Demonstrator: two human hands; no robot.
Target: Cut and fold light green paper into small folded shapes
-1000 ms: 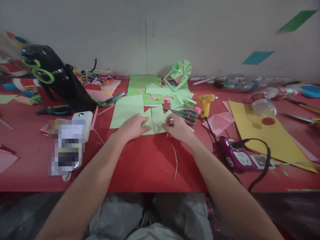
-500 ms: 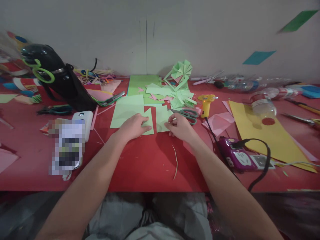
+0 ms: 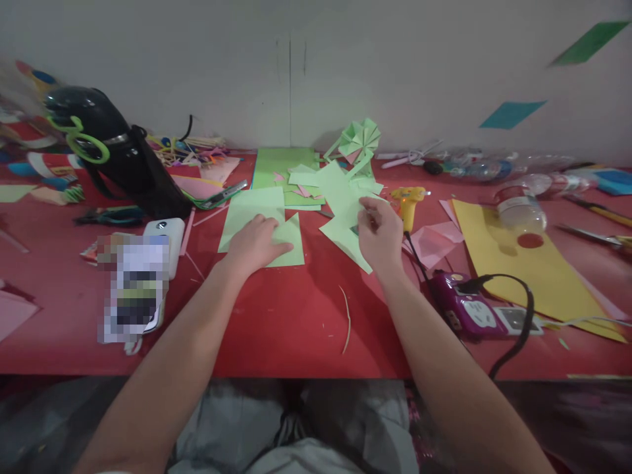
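Observation:
My left hand lies with its fingers stretched out over a light green paper sheet and a smaller piece with a pointed corner on the red table. A jagged light green paper piece is raised over the table, its right edge pinched in my right hand. That piece covers most of the scissors; only a blade tip and a little of the handle show. Just right of this hand sits a yellow glue gun, partly hidden by it.
Behind stand green paper scraps and a folded green paper flower. A black bottle leans at left, above a phone. To the right lie a purple power strip with a cable, yellow paper and plastic bottles.
My right hand has moved right and lifted the green paper piece off the table, turning it. Now the piece hides most of the scissors. My left hand has shifted slightly left.

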